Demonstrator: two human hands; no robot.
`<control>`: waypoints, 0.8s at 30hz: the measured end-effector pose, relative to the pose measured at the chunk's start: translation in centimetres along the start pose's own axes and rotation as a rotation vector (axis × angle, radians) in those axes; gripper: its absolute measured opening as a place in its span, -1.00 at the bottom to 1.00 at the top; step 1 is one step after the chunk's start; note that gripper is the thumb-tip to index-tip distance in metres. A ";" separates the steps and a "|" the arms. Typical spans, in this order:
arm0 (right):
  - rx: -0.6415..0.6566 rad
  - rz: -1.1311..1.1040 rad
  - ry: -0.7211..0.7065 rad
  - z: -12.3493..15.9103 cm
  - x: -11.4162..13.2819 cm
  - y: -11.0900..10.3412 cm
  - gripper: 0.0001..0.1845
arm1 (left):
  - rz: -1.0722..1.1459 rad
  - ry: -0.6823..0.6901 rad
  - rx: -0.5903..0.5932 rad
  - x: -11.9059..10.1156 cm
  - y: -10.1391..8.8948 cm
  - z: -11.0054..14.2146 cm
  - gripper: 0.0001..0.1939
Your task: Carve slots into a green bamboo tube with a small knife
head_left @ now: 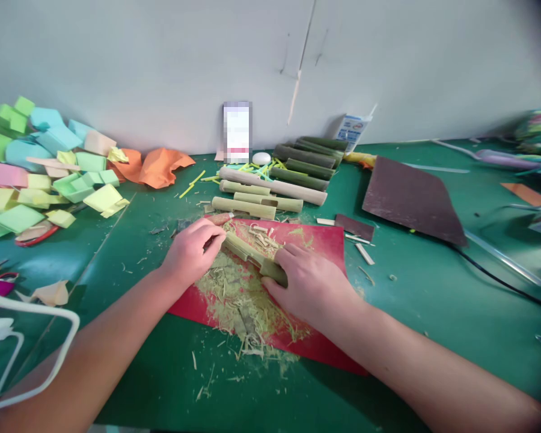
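A pale green bamboo tube [247,252] with a notch cut in its side lies slantwise over a red sheet [329,240]. My right hand [311,279] is wrapped around its near right end. At the far left end, my left hand [196,252] is closed, thumb and fingers pinched on the tube's tip; the inside of that grip is partly hidden. Bamboo shavings and greenish dust [234,294] cover much of the sheet beneath. Just past my left fingers, a reddish-brown stick-like piece [219,219] lies on the sheet's edge.
Behind the sheet lie several cut bamboo tubes [243,207] and darker green ones [304,178]. A phone [237,132] leans on the wall. Folded coloured papers [49,162] pile up at left, near a white wire frame [74,337]. A dark brown sheet [410,198] is at right.
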State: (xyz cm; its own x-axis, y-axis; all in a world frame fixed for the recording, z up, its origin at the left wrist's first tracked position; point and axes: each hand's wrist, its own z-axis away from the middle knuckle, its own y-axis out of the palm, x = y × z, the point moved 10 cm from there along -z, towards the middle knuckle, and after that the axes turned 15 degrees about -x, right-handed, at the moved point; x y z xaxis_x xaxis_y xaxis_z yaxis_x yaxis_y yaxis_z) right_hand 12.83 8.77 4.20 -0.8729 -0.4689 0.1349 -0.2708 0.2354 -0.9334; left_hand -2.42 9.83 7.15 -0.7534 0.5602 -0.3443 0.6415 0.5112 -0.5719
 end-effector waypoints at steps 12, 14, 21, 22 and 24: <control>0.021 0.020 -0.013 0.0 0.1 0.2 -0.80 | 0.030 0.009 0.028 -0.7 0.5 0.1 -0.89; 0.028 0.016 -0.009 0.0 0.1 0.2 -0.80 | 0.062 0.020 0.042 -1.4 0.7 0.2 -0.89; 0.012 0.001 -0.010 0.0 0.1 0.1 -0.81 | 0.077 0.021 0.045 -1.3 0.9 0.1 -0.90; 0.009 0.001 -0.010 0.0 0.1 0.1 -0.81 | 0.054 0.015 0.027 -1.1 0.7 0.1 -0.90; 0.010 0.001 -0.013 0.0 0.2 0.1 -0.82 | 0.038 0.009 0.015 -1.1 0.6 0.2 -0.90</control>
State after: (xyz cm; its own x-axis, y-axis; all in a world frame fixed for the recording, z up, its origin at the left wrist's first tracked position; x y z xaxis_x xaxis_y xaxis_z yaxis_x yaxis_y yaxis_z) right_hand 12.61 8.73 4.12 -0.8675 -0.4802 0.1298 -0.2659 0.2271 -0.9369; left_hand -1.20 9.41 7.04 -0.7269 0.5852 -0.3595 0.6677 0.4795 -0.5695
